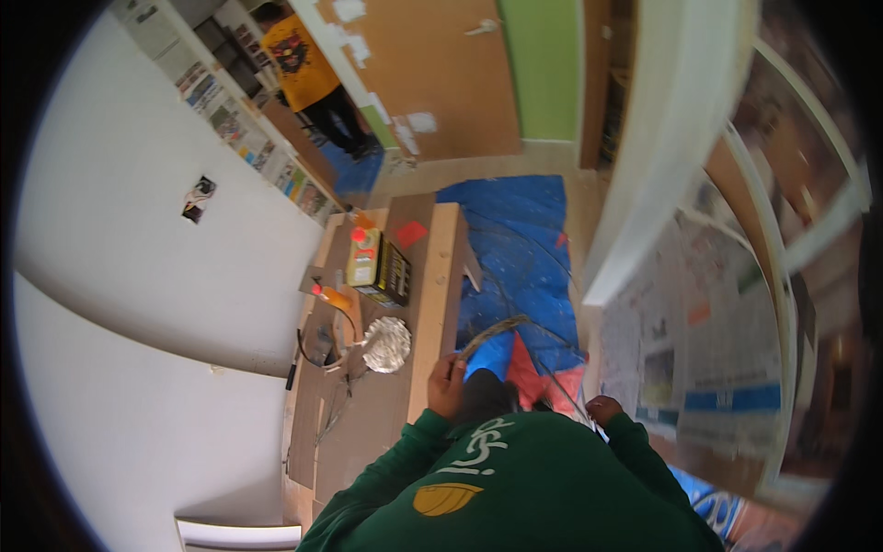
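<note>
A grey-brown bundle of thin cable (501, 326) arcs in front of my body, above the blue sheet. Its near left end sits in my left hand (448, 385), whose fingers are closed round it beside the bench edge. From the far end of the arc, thinner strands (561, 391) run down towards my right hand (602, 410). That hand is closed at my right side, with a strand reaching it; the fingers are small in view. More dark strands trail across the blue sheet (515, 212) on the floor.
On the wooden bench (441, 276) at left stand a metal can (379, 267), an orange bottle (333, 296), crumpled foil (386, 344) and loose wires (336, 405). A white post (671, 147) and newspaper-covered panel (690, 322) rise at right. Another person (308, 69) stands beyond the doorway.
</note>
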A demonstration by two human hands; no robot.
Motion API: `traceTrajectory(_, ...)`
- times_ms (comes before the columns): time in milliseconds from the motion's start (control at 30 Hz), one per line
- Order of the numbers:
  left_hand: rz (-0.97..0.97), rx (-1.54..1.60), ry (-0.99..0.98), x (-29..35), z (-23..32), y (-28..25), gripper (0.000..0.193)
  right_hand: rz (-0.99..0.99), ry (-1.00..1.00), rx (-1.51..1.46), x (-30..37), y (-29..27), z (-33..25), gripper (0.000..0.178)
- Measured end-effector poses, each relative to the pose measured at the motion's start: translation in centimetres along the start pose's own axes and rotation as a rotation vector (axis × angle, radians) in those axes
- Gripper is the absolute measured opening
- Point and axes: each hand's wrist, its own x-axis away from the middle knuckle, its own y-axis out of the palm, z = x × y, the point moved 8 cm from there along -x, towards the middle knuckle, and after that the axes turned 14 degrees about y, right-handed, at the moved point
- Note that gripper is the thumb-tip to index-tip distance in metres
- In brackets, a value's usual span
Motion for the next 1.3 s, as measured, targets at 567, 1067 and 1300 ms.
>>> traceTrajectory(567,-0.302,0.294,0.031,-44.2,-2.4,12.6,0.037,0.26,-0.209,0.14,-23.6,-15.3,-47.4,0.053)
traceTrajectory(1067,0.244,0.039,-0.365,-56.3,-13.1,7.2,0.036,-0.052,0.114,0.133,-62.0,-20.0,-60.5,0.04)
traceTrajectory(1300,0.546,-0.206,-0.568,-62.2,-13.5,10.9,0.036,-0.263,-0.369,1.281,-75.9,-23.6,-66.7,0.034)
